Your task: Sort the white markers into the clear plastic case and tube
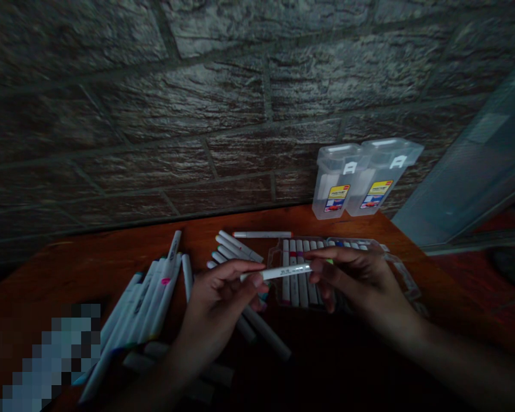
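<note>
A white marker (286, 271) with a green tip end is held level between my two hands. My left hand (223, 300) pinches its left end between thumb and fingers. At the other end, my right hand (358, 277) grips it near the green part. Behind and below my right hand lies an open clear plastic marker case (276, 257), with several white markers (298, 289) side by side in it. My right hand hides part of the case. Loose white markers (240, 246) lie behind my left hand, and others (266, 332) stick out under it.
A pile of white markers (143, 303) lies on the wooden table (90, 252) at the left. One marker (262, 234) lies crosswise behind the case. Two clear plastic boxes (333, 180) with labels stand at the back right, by the stone wall (236, 91).
</note>
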`<state>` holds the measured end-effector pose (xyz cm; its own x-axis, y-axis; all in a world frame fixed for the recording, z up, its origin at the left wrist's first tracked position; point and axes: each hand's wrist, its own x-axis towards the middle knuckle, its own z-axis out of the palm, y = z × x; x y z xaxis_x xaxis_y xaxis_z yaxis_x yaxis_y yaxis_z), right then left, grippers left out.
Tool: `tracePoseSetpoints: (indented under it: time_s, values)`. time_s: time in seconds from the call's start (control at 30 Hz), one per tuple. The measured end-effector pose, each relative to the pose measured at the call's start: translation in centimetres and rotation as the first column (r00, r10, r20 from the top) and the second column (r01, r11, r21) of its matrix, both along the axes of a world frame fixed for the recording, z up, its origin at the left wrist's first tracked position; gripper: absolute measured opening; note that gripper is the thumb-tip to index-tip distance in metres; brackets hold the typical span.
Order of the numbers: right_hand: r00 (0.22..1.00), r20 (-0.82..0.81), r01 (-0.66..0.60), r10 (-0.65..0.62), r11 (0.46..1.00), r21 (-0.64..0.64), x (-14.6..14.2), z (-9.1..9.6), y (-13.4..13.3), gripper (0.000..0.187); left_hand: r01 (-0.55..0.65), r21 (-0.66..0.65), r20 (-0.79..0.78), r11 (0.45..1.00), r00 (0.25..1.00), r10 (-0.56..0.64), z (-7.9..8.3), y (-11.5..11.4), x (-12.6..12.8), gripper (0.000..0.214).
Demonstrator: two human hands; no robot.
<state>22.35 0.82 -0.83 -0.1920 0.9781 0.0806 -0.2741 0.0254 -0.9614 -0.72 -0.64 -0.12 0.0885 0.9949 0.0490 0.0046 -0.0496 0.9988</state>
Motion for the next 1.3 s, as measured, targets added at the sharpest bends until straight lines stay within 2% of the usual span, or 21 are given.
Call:
tracePoseSetpoints:
  time_s: [0.23, 0.43, 0.6, 0.83, 1.03, 1.17, 1.3]
  values:
    - [0.987, 0.163, -0.020, 0.013, 0.999, 0.037, -0.2, -0.3, -0.6, 0.021, 0.025, 0.013, -0.040, 1.000, 0.999, -0.024, -0.1, -0.1, 0.3, 0.009]
    - [0.949, 0.313, -0.011, -0.028, 0.993, 0.121, -0.5, -0.4, -1.0, 0.017, 0.022, 0.085, -0.180, 0.996, 0.984, -0.006, 0.0, -0.6, 0.5, 0.006]
    - [0.891, 0.438, -0.021, -0.121, 0.952, 0.306, -0.4, -0.1, -1.2, 0.010, 0.064, 0.114, -0.232, 0.991, 0.972, -0.036, -0.5, -1.0, 0.6, 0.004]
    - [0.811, 0.560, -0.114, -0.172, 0.891, 0.439, -0.4, 0.0, -1.8, 0.020, 0.150, 0.156, -0.273, 0.976, 0.956, -0.103, -0.8, -1.3, 1.1, 0.002]
    - [0.805, 0.579, -0.146, -0.130, 0.902, 0.407, -0.6, 0.0, -1.7, 0.020, 0.188, 0.170, -0.298, 0.967, 0.945, -0.131, -0.6, -1.6, 0.8, 0.009]
    - [0.833, 0.547, -0.150, -0.079, 0.920, 0.362, -0.5, 0.0, -1.7, 0.017, 0.143, 0.159, -0.282, 0.977, 0.955, -0.094, -0.3, -1.5, 0.7, 0.007]
    - [0.864, 0.504, -0.165, -0.009, 0.940, 0.299, -0.4, 0.1, -1.6, 0.014, 0.083, 0.094, -0.239, 0.992, 0.969, -0.059, 0.1, -1.2, 0.4, 0.007]
